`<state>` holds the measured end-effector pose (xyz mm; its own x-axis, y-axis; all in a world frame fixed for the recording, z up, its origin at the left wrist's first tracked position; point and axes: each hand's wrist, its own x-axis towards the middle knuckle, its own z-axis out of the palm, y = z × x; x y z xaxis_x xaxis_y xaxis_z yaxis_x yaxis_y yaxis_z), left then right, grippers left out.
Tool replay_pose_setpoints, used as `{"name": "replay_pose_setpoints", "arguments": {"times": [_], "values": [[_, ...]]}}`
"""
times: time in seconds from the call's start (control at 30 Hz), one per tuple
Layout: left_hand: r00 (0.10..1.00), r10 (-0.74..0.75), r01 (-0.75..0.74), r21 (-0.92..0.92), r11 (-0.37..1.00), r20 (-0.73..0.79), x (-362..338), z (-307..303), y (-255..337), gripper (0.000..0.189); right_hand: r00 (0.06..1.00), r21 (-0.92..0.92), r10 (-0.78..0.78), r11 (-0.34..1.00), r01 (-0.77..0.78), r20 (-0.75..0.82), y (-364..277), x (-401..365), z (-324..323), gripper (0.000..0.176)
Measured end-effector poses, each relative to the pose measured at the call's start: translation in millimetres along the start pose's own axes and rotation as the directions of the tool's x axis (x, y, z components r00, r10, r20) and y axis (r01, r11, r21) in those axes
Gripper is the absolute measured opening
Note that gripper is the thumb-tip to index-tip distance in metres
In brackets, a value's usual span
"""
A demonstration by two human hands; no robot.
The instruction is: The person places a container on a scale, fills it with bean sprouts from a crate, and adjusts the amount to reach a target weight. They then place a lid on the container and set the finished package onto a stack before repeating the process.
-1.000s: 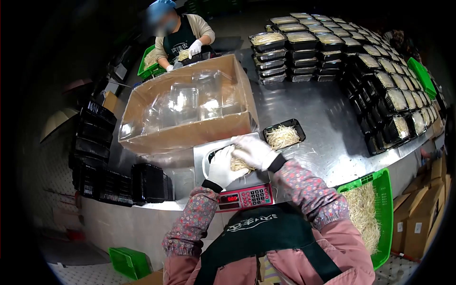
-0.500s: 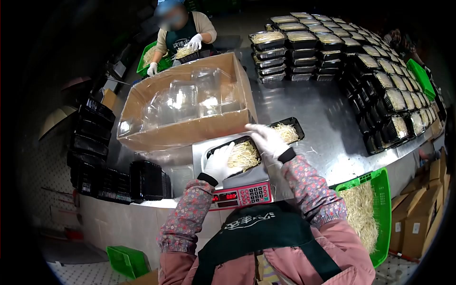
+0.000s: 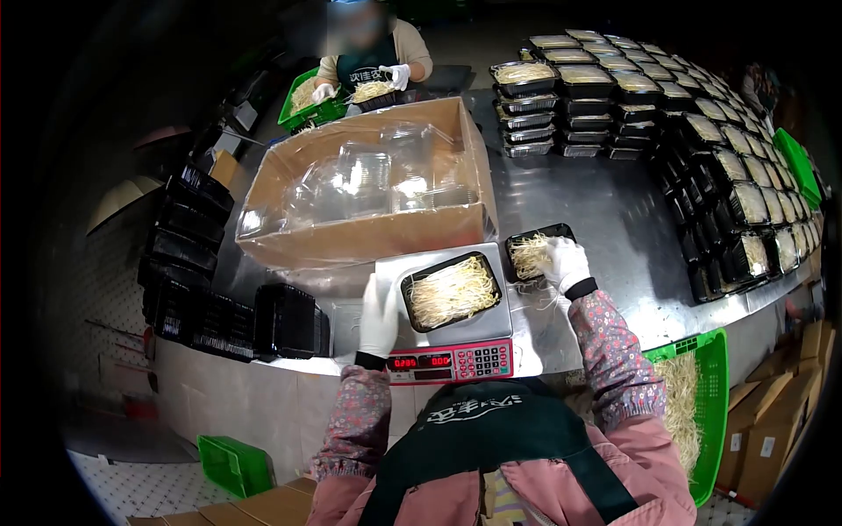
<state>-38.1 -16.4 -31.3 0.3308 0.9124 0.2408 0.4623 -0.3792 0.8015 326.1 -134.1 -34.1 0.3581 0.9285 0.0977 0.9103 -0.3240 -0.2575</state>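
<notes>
A black tray of bean sprouts (image 3: 451,290) sits on the pan of a digital scale (image 3: 447,360) with a red keypad front. My left hand (image 3: 378,317), in a white glove, rests flat on the scale's left edge beside that tray, holding nothing. My right hand (image 3: 565,261), also gloved, is in a second black tray of sprouts (image 3: 529,252) to the right of the scale, fingers closed on a pinch of sprouts.
A large cardboard box (image 3: 368,232) lined with plastic holds clear lids behind the scale. Stacks of filled black trays (image 3: 728,175) cover the right of the steel table. Empty black trays (image 3: 289,320) stand at left. A green crate of sprouts (image 3: 693,403) hangs at right. Another person (image 3: 373,57) works opposite.
Both hands have left the tray on the scale. My left hand slid off to the scale's left edge, and my right hand moved right into the second tray.
</notes>
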Motion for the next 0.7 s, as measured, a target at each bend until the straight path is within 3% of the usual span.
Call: {"name": "replay_pose_setpoints", "arguments": {"times": [0.07,0.13,0.2,0.27,0.3,0.53,0.67,0.7], "values": [[0.994,0.081,-0.084,0.041,0.996,0.075,-1,14,27,0.053,0.946,0.247,-0.179,0.937,0.248,-0.269,-35,11,3,0.049],[0.953,0.300,-0.297,0.242,0.924,0.025,-7,47,14,0.053,0.852,0.297,-0.409,0.811,0.504,-0.327,-92,10,1,0.065],[0.930,0.334,-0.368,0.460,0.808,0.157,-7,52,31,0.053,0.820,0.145,-0.560,0.807,0.573,-0.120,-125,-7,21,0.074],[0.888,0.409,-0.457,0.506,0.732,0.210,-7,53,27,0.050,0.834,0.221,-0.544,0.827,0.517,0.087,-129,-16,39,0.079],[0.882,0.414,-0.470,0.505,0.724,0.226,-6,50,28,0.049,0.822,0.214,-0.568,0.808,0.548,0.038,-129,-18,38,0.079],[0.881,0.363,-0.471,0.505,0.723,0.302,4,49,20,0.047,0.820,0.167,-0.543,0.839,0.519,0.182,-135,-1,31,0.082],[0.856,0.391,-0.512,0.456,0.728,0.338,4,41,23,0.049,0.711,0.418,-0.703,0.653,0.631,0.026,-104,14,50,0.071],[0.851,0.416,-0.524,0.459,0.717,0.322,4,40,17,0.051,0.732,0.536,-0.681,0.619,0.574,0.002,-99,16,39,0.063]]}}
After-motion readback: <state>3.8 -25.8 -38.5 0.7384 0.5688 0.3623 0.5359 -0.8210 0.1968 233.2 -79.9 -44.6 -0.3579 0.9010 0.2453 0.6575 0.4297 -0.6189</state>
